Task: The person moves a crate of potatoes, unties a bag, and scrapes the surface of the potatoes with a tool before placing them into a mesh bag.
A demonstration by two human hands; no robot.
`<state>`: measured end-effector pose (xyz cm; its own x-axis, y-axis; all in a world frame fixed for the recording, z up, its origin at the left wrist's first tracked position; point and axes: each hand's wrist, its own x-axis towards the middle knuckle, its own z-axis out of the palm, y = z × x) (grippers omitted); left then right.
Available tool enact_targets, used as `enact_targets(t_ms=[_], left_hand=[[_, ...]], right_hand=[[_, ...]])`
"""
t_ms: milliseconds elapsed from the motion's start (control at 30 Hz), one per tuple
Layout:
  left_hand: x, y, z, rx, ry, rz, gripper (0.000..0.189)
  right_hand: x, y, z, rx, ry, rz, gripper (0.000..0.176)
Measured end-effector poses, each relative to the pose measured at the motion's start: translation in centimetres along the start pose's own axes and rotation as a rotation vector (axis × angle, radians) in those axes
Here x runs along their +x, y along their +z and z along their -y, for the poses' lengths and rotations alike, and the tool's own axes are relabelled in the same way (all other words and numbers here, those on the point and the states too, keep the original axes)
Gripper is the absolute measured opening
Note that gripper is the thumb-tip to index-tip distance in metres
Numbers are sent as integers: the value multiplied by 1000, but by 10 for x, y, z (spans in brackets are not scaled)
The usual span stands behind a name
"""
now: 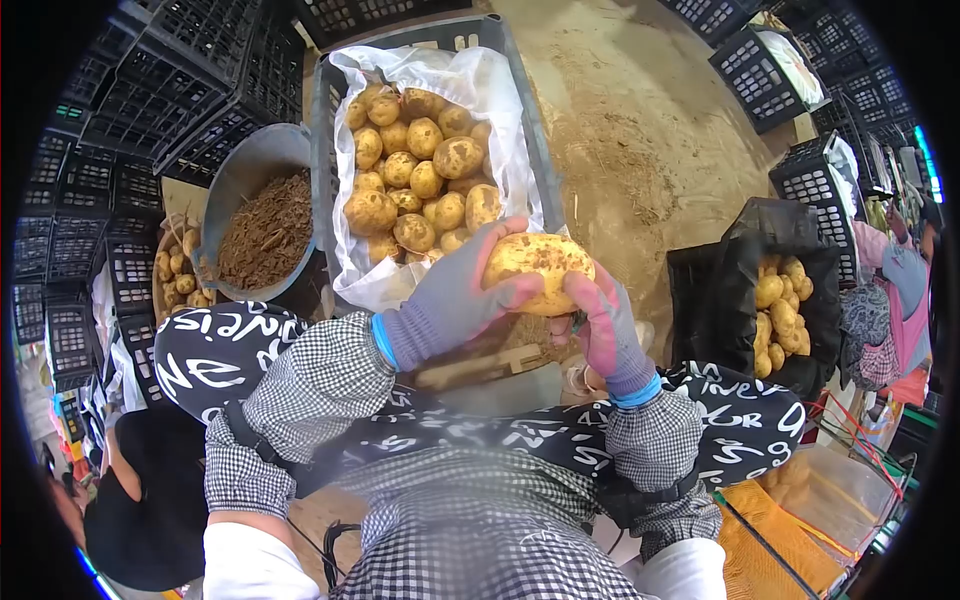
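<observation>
Between my two gloved hands I hold one large yellow potato (540, 268) with brown dirt specks. My left hand (450, 295), in a grey and pink glove, closes around its left end. On the opposite end, the fingers and thumb of my right hand (605, 320) grip it, partly hidden beneath. Just beyond my hands lies a grey crate (527, 95) lined with white cloth (513, 130). Inside it is a pile of dirty potatoes (425, 180) of mixed sizes.
Left of the crate stands a round bucket (225, 200) of brown soil. A potato sack (180, 265) sits farther left. On the right, a black-lined crate (705, 320) holds several potatoes. Stacked black crates (190, 60) line the left side. Other people (890, 300) are at the far right and lower left.
</observation>
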<state>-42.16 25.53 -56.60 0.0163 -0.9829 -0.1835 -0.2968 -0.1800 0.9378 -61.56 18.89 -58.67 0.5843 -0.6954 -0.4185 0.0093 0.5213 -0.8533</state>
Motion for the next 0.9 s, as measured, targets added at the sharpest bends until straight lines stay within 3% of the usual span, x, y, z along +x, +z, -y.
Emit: enact_targets(t_ms=[100,167,300,367,467,567,667,767,833,900], left_hand=[[5,2,30,-67,73,-41,55],[15,5,56,-424,-58,-38,55],[15,0,50,-220,-29,14,59],[3,-1,12,47,32,25,60],[4,4,29,295,182,-2,62],[4,7,34,345,194,-52,61],[13,-2,28,191,-128,57,57],[13,-2,43,-213,-185,66,57],[15,-8,42,-406,-200,146,56],[15,-10,34,-567,-159,158,58]], right_hand=[[-1,3,4,-20,-16,18,49],[-2,5,3,-31,-26,14,49],[-2,3,5,-30,-10,-21,51],[-3,1,10,-16,24,-22,51],[-4,-3,13,-1,85,-13,50],[-4,-2,7,-1,77,-30,46],[-5,-1,5,6,63,-25,44],[-2,-3,7,-206,-139,3,53],[5,-13,3,-670,-511,40,63],[5,-16,6,-608,-475,39,71]])
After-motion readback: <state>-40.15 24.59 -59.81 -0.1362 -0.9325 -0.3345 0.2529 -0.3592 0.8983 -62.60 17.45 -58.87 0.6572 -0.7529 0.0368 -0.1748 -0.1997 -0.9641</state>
